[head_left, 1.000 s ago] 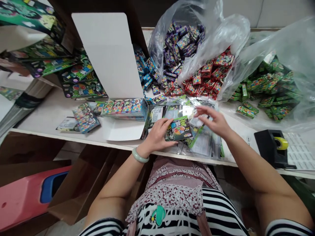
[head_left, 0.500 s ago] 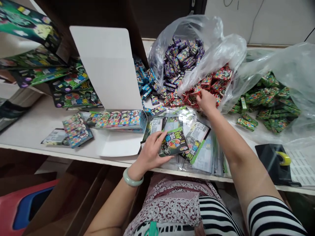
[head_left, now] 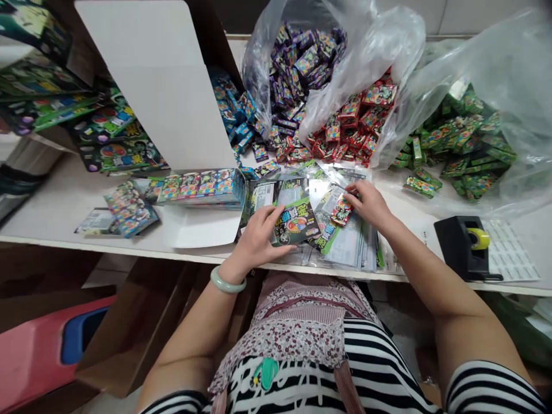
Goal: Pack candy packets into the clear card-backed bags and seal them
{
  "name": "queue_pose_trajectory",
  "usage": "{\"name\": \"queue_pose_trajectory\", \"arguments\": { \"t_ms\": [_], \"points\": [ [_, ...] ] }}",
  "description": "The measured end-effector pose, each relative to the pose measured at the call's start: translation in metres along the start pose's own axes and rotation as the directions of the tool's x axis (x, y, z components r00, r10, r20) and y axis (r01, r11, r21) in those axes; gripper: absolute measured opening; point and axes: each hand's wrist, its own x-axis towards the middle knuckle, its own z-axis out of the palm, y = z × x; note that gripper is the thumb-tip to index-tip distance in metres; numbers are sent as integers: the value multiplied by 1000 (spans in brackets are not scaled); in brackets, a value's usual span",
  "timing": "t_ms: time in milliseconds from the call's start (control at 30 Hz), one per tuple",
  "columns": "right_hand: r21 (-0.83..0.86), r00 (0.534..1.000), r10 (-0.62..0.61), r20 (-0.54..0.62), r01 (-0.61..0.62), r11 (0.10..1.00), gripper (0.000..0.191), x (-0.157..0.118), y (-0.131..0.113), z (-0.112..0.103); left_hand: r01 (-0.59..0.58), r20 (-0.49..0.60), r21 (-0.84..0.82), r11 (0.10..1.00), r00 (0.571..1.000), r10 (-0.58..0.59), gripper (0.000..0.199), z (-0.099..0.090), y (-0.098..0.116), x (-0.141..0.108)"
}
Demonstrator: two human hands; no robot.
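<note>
My right hand [head_left: 366, 202] pinches a small red packet [head_left: 341, 209] above the flat printed pouches on the table. Under my left hand [head_left: 261, 234] lies a black and green pouch [head_left: 297, 223]; the thumb and fingers are spread around its left end. More clear and printed pouches [head_left: 345, 247] are spread beneath and to the right. Behind them, red packets [head_left: 349, 118] spill from a clear plastic bag, beside purple packets [head_left: 302, 63] in another bag. Blue packets [head_left: 241, 121] lie farther left.
An open white box [head_left: 207, 227] holding rows of packets stands left, its lid raised. Green packets [head_left: 470, 144] sit in a bag at right. A black tape dispenser [head_left: 461, 247] is near the right front edge. Display boxes [head_left: 121, 144] are stacked back left.
My right hand has come back from the red pile toward the pouches with a red packet. My left hand stays at the black and green pouch. The camera view has shifted.
</note>
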Motion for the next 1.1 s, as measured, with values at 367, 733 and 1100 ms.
{"name": "queue_pose_trajectory", "arguments": {
  "t_ms": [367,733,1100],
  "points": [
    [-281,970,-236,-61,210,936,66,-53,-34,-19,32,81,10,999,996,-33,96,3,3,3],
    [-306,751,-519,409,649,697,59,-55,-77,-40,-143,37,-29,989,989,144,99,10,1,2],
    [-95,740,-517,430,606,789,68,-46,-72,-29,-163,28,-77,984,986,166,97,14,5,0]
  ]
}}
